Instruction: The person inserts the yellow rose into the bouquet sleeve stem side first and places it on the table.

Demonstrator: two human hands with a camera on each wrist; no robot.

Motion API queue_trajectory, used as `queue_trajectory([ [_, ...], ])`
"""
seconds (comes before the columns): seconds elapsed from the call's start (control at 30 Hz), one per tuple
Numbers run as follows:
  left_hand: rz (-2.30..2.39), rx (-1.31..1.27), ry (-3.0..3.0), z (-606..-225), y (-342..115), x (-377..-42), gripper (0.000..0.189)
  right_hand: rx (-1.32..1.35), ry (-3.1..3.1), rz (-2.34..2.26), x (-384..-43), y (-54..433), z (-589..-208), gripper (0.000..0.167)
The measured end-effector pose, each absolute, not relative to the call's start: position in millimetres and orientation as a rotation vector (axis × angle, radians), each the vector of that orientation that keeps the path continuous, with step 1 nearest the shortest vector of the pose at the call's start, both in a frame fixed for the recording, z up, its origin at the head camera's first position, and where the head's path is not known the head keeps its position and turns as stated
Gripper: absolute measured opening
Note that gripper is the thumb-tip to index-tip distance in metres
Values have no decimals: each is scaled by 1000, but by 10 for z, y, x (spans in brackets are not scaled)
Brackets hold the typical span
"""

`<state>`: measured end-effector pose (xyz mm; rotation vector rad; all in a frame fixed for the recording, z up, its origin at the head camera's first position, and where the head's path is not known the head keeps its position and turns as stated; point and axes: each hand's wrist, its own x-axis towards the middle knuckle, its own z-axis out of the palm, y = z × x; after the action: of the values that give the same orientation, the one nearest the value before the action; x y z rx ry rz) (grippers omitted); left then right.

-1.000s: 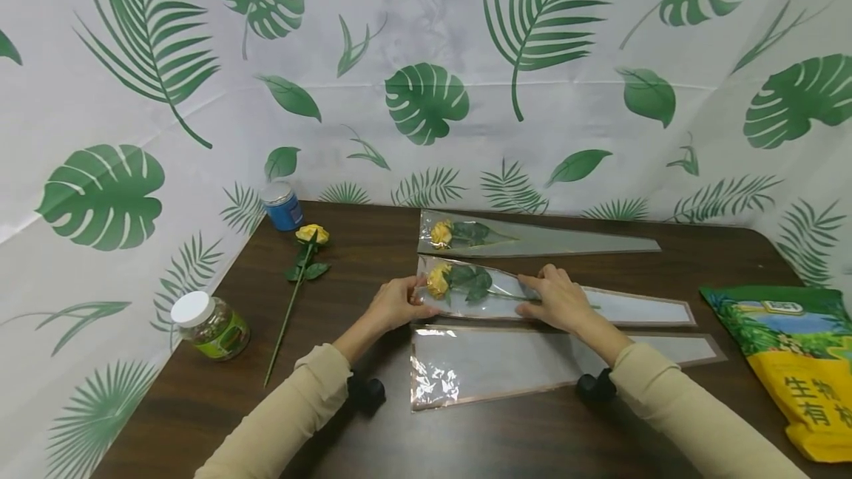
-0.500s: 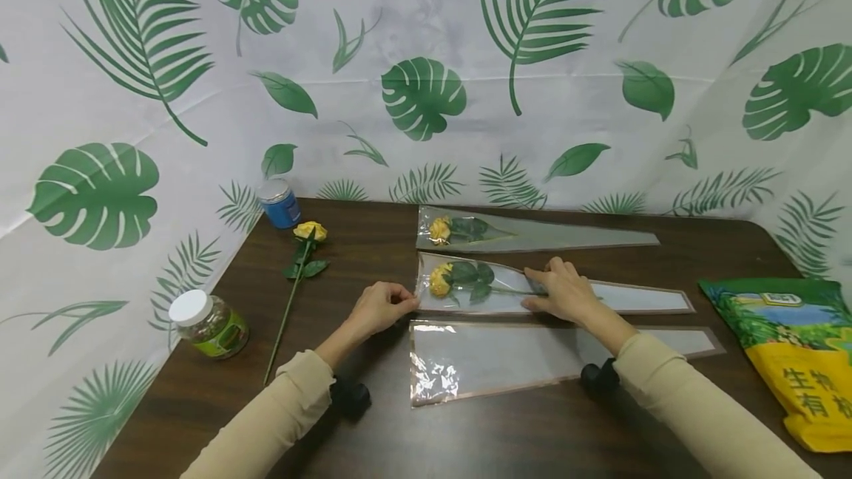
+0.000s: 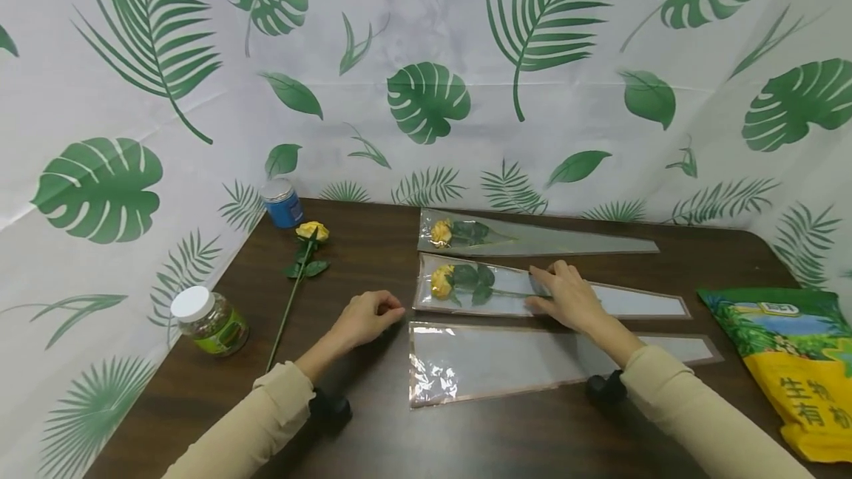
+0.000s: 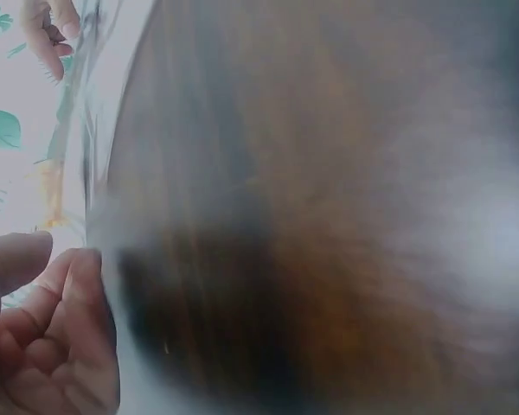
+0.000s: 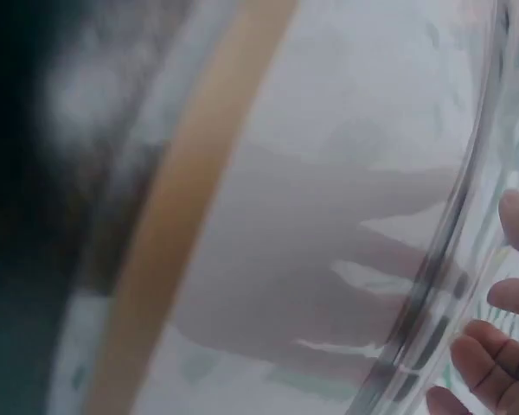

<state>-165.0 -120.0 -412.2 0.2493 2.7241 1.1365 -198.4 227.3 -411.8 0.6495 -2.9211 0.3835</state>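
Observation:
My left hand [image 3: 364, 318] is over the brown table, left of the middle sleeve's wide end, fingers loosely bent with nothing between them. The left wrist view shows its thumb [image 4: 17, 259] apart from the curled fingertips. My right hand [image 3: 567, 297] lies over the middle flower sleeve [image 3: 639, 301], its fingers spread on the clear film across the stem. A yellow rose [image 3: 442, 282] with green leaves lies inside that sleeve. In the right wrist view the spread fingers [image 5: 493, 363] show at the right edge, beside the sleeve's glossy film [image 5: 329, 112].
Behind lies another sleeve [image 3: 586, 243] with a yellow rose. In front is a flat sleeve [image 3: 492, 361] without a flower. A loose yellow rose [image 3: 312, 230], a white-lidded jar [image 3: 211, 322] and a blue can [image 3: 282, 205] stand or lie left. A green-yellow bag [image 3: 785, 361] is at right.
My left hand has let go of the middle sleeve's wide end and drawn back to the left. My right hand has shifted slightly right along the sleeve.

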Motion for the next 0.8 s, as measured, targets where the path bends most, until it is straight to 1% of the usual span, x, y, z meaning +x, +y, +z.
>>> queue_trajectory([
  [0.1, 1346, 208, 2473, -4098, -1293, -1542, 20, 727, -2839, 417, -1908, 2241, -4077, 50],
  [0.17, 1486, 174, 2258, -4081, -1356, -1461, 28, 802, -2810, 441, -1831, 2219, -4052, 44],
  [0.27, 1618, 138, 2005, -4038, -1429, -1348, 40, 914, -2799, 471, -1687, 2211, -4018, 39],
  [0.4, 1715, 87, 1802, -3979, -1472, -1209, 52, 1049, -2784, 426, -1532, 2212, -4011, 42],
  [0.53, 1758, 40, 1676, -3972, -1452, -1088, 58, 1106, -2756, 303, -1452, 2199, -4063, 49],
  [0.63, 1763, 20, 1641, -3989, -1411, -1037, 60, 1097, -2719, 270, -1427, 2183, -4129, 52],
  [0.8, 1765, -13, 1632, -4030, -1350, -1007, 60, 1086, -2690, 301, -1392, 2158, -4213, 52],
])
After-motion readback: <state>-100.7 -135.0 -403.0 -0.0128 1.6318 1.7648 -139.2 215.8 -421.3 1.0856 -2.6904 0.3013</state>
